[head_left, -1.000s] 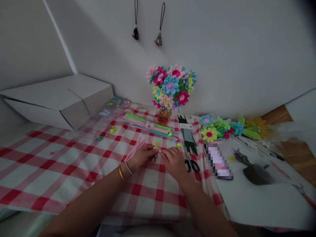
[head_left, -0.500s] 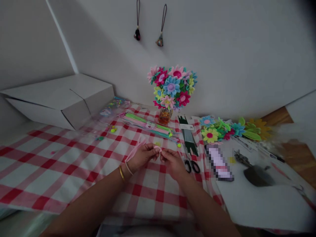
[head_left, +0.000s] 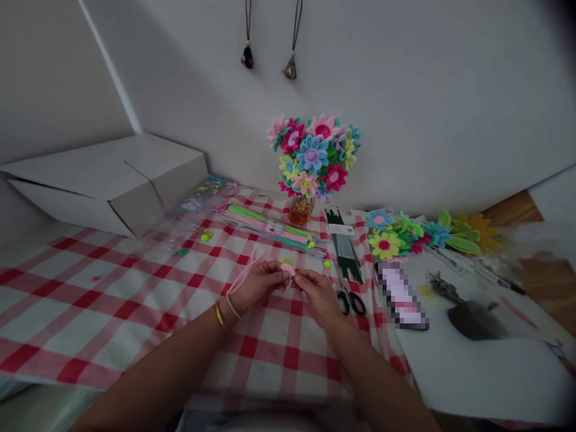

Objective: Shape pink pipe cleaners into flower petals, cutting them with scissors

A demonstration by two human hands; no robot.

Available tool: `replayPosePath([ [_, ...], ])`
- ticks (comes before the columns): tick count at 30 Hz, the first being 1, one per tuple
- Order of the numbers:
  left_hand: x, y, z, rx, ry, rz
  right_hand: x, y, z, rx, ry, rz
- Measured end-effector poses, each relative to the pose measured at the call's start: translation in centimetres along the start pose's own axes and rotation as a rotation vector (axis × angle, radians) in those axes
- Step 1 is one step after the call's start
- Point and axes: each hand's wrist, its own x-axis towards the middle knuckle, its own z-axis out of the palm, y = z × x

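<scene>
Change at the table: Since a second ago, the right hand [head_left: 317, 294] has drawn its outstretched fingers into a pinch, while the left hand [head_left: 261, 283] stays in much the same place.
Left hand: Thumb and forefinger closed on one side of a small pink piece [head_left: 288, 269]; a gold bangle [head_left: 219, 315] circles the wrist.
Right hand: Thumb and fingertips drawn together at the pink piece's other side, nearly meeting the left.
Pink piece: Held between the two hands, above a red-and-white checked tablecloth [head_left: 180, 288]; its exact shape is too small to tell.
Pink strips: A loose bunch of pink strips [head_left: 245, 273] lies just behind the left hand.
Scissors: Black-handled scissors [head_left: 355, 303] rest beside the right hand, near a bundle of dark green stems [head_left: 351, 270].
Behind the hands: A packet of coloured stems [head_left: 272, 228] lies before a glass vase [head_left: 300, 213] crowded with fuzzy flowers [head_left: 312, 155].
At right: A phone [head_left: 402, 297], its screen pixelated, lies near more flowers [head_left: 384, 245].
</scene>
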Motion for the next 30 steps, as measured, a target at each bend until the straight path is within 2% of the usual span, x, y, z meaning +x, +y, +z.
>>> replayPosePath([
  [10, 0.3, -0.6, -0.1, 0.257, 0.012, 0.146, 0.0, 0.6, 0.1, -0.032, -0.016, -0.045],
  [15, 0.0, -0.5, -0.1, 0.314, 0.019, 0.169, 0.2, 0.1, -0.7, -0.110, -0.062, -0.053],
  [20, -0.3, -0.5, 0.1, 0.435, -0.047, 0.143, 0.1, -1.6, -1.7, -0.184, 0.047, -0.027],
  [23, -0.2, -0.7, 0.2, 0.515, -0.072, 0.137, 0.0, -1.6, -1.6, -0.202, -0.002, -0.051],
  [27, -0.1, -0.9, 0.0, 0.477, -0.054, 0.133, 0.1, -0.7, -1.5, -0.176, 0.019, -0.063],
  [30, -0.2, -0.8, -0.2, 0.475, -0.029, 0.185, 0.2, -0.5, -1.7, -0.129, 0.034, -0.040],
])
